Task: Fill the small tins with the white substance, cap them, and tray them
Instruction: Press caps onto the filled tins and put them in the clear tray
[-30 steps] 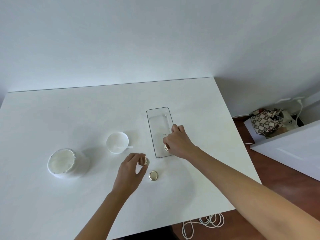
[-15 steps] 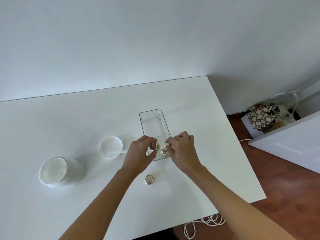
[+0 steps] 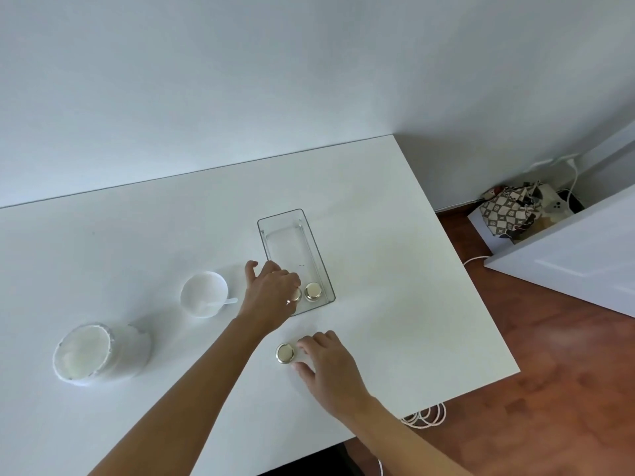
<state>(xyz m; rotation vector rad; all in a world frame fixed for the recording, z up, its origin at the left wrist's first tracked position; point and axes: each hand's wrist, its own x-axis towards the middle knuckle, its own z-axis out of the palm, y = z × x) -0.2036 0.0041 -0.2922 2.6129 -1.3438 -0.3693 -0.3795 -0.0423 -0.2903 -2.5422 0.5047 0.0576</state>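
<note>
A clear rectangular tray (image 3: 281,215) lies on the white table. One capped gold tin (image 3: 313,291) stands in its near end. Beside that one, a second tin (image 3: 295,296) sits in the tray's near left corner, held by the fingertips of my left hand (image 3: 271,293) and partly hidden by them. A third capped tin (image 3: 285,353) stands on the table in front of the tray. My right hand (image 3: 330,365) curves its thumb and forefinger around that tin's right side.
A small white bowl (image 3: 202,292) with a white spoon (image 3: 225,302) sits left of the tray. A large white tub (image 3: 84,352) of white substance stands further left. The table's right edge (image 3: 481,290) drops to a wooden floor with a cable (image 3: 426,413).
My right hand left the tin in the tray and came back to the tin on the table. My left hand has set its tin into the tray beside the first.
</note>
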